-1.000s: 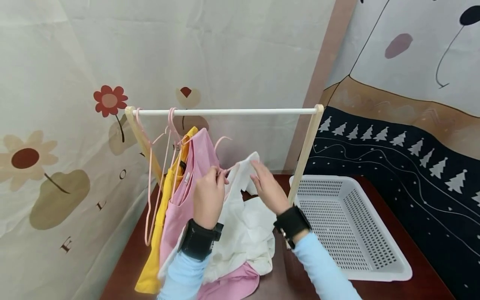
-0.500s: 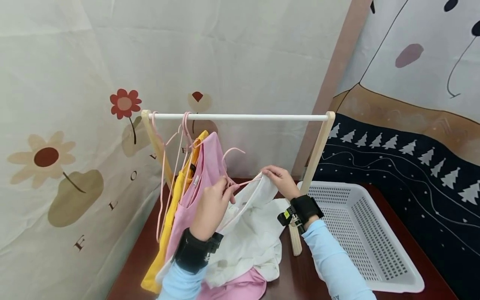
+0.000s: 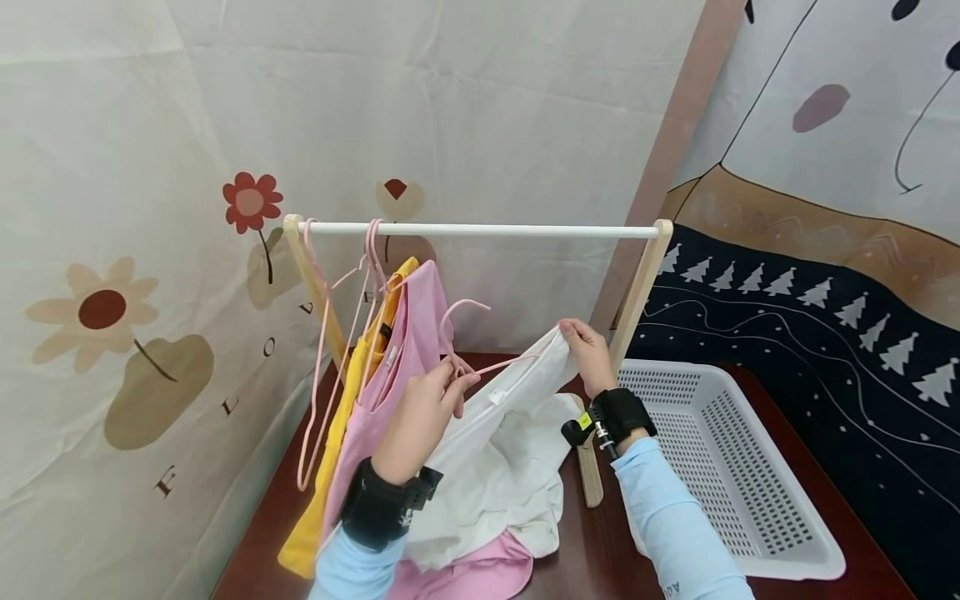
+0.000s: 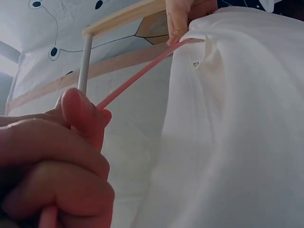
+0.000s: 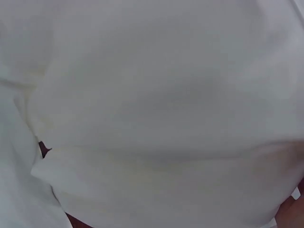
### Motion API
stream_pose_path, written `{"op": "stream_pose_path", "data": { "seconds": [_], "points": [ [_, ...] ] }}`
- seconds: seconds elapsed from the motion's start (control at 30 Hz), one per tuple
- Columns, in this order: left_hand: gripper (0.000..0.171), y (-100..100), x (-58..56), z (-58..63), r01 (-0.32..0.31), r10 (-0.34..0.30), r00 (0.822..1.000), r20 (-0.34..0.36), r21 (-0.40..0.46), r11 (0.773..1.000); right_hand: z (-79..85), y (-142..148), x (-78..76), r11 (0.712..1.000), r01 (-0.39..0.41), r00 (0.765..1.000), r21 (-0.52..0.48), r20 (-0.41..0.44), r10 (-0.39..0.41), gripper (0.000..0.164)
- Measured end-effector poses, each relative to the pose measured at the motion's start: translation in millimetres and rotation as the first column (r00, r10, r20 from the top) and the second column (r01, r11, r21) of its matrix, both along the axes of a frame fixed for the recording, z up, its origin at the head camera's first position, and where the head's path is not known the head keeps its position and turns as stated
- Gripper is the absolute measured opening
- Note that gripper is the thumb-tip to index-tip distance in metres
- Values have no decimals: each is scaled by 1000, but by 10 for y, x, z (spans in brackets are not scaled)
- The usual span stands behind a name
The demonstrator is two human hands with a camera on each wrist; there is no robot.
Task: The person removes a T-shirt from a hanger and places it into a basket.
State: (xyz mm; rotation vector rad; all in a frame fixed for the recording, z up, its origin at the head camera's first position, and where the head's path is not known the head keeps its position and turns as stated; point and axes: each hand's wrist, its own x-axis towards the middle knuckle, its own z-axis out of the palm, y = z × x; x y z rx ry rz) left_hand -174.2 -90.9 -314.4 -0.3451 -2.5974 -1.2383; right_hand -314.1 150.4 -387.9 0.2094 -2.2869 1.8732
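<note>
My left hand (image 3: 423,408) grips a pink clothes hanger (image 3: 467,305) just below its hook. One arm of that hanger reaches right into the opening of a white garment (image 3: 495,475), as the left wrist view also shows with the hanger arm (image 4: 137,76). The garment's upper edge is pinched by my right hand (image 3: 590,354), which pulls it up and to the right. White cloth (image 5: 152,95) fills most of the right wrist view. Beneath the white garment lies a piece of pink cloth (image 3: 472,571).
A clothes rack with a white rail (image 3: 480,230) stands behind the hands. At its left hang bare pink hangers (image 3: 311,433), a yellow garment (image 3: 307,533) and a pink garment (image 3: 420,317). A grey-white perforated basket (image 3: 810,500) sits right on the brown table (image 3: 585,542).
The right hand has gone from the garment's far corner to pinching its edge and drawing it right. The hanger's arm now goes into the garment. The left hand keeps its grip.
</note>
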Motion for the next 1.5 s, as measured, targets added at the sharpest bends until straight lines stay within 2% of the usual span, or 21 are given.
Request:
{"op": "stream_pose_path", "data": {
  "seconds": [0.13, 0.27, 0.47, 0.6, 0.73, 0.83, 0.9, 1.0, 1.07, 1.13, 1.2, 1.27, 1.33, 1.37, 1.43, 1.5],
  "points": [
    [20, -1, 4, 11, -15, 15, 1000, 24, 5, 1000, -21, -1, -22, 999, 45, 999, -28, 24, -44, 44],
    [23, -15, 17, 11, -51, 51, 999, 6, 4, 999, -14, -16, -17, 996, 60, 997, -61, 44, -58, 44],
    [25, -39, 19, 3, -104, 105, 994, -41, 30, 994, -53, -28, -21, 981, 100, 990, -164, 111, -82, 43],
    [24, -43, 0, 49, -162, 168, 980, -109, 62, 985, -182, -24, -42, 986, 54, 992, -159, 121, -35, 44],
    [26, -43, -45, 84, -188, 194, 972, -133, 60, 980, -300, -43, -7, 998, -25, 991, -50, 130, 32, 48],
    [27, -26, -87, 74, -178, 182, 974, -136, 38, 983, -370, -73, 22, 993, -30, 991, 115, 133, 15, 46],
    [27, -15, -115, 51, -178, 178, 969, -170, 13, 984, -410, -92, 33, 967, -30, 991, 252, 132, -4, 40],
    [28, 5, -142, 23, -181, 175, 962, -209, -11, 983, -432, -131, 45, 900, -8, 996, 436, 85, -32, 33],
    [29, 16, -155, 6, -189, 180, 958, -222, -21, 982, -417, -163, 52, 870, 34, 998, 491, 23, -52, 37],
    [30, 29, -159, -5, -197, 187, 958, -219, -24, 980, -390, -208, 48, 860, 117, 993, 497, -79, -90, 47],
    [30, 38, -168, -18, -205, 194, 956, -222, -26, 978, -348, -263, 38, 851, 209, 968, 482, -226, -110, 58],
    [30, 48, -180, -38, -215, 200, 951, -236, -36, 976, -298, -331, 28, 832, 279, 919, 479, -386, -86, 62],
    [30, 58, -193, -58, -226, 205, 943, -262, -53, 973, -238, -407, 23, 795, 342, 839, 502, -544, -18, 62],
    [30, 63, -201, -69, -232, 208, 938, -276, -59, 971, -208, -445, 23, 769, 377, 789, 516, -614, 25, 62],
    [29, 77, -212, -89, -240, 209, 933, -293, -73, 968, -155, -514, 23, 711, 442, 700, 547, -706, 108, 59],
    [28, 94, -219, -105, -242, 203, 929, -310, -92, 966, -112, -569, 22, 652, 515, 622, 557, -766, 163, 53]
  ]
}}
